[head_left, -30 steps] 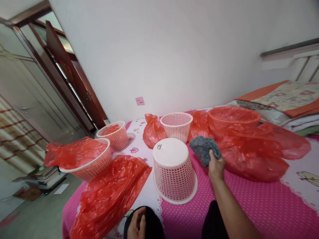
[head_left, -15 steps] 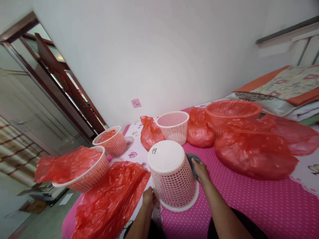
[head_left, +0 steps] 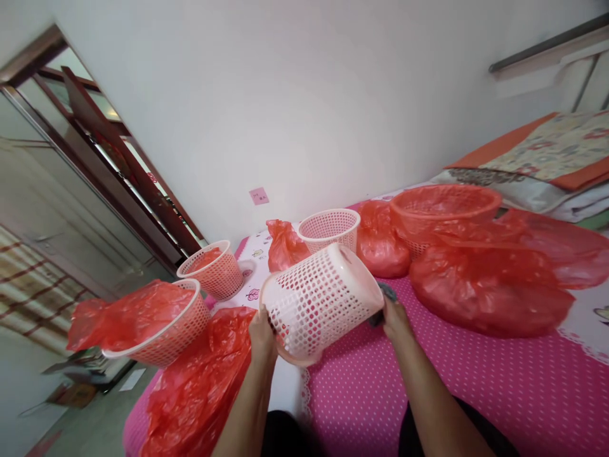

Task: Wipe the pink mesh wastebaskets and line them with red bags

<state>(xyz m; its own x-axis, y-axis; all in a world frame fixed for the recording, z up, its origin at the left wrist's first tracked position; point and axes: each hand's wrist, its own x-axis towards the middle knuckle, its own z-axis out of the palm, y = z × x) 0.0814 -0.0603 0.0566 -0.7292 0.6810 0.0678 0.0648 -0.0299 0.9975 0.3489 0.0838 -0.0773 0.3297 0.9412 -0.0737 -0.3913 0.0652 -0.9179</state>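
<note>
A white perforated plastic basket [head_left: 314, 298] is held tilted above the bed, its rim facing left and its base to the right. My left hand [head_left: 262, 333] grips the basket's rim. At the base end, my right hand [head_left: 394, 315] is closed around a dark grey cloth [head_left: 386, 297] pressed against the basket; some of its fingers are hidden. Behind stands another white basket [head_left: 328, 223], upright, between two red plastic bags, one on the left [head_left: 285, 246] and one on the right [head_left: 382, 244].
Red plastic sheeting [head_left: 204, 374] lies at left, beside a basket with a red bag [head_left: 190, 324] and a farther lined basket [head_left: 223, 279]. At right are a large red basket [head_left: 445, 200] and a full red bag [head_left: 490, 292]. Folded bedding [head_left: 537, 152] lies behind.
The basket was upside down on the bed. Both hands have lifted and tipped it, its rim swinging left and its base right. The cloth has stayed in my right hand.
</note>
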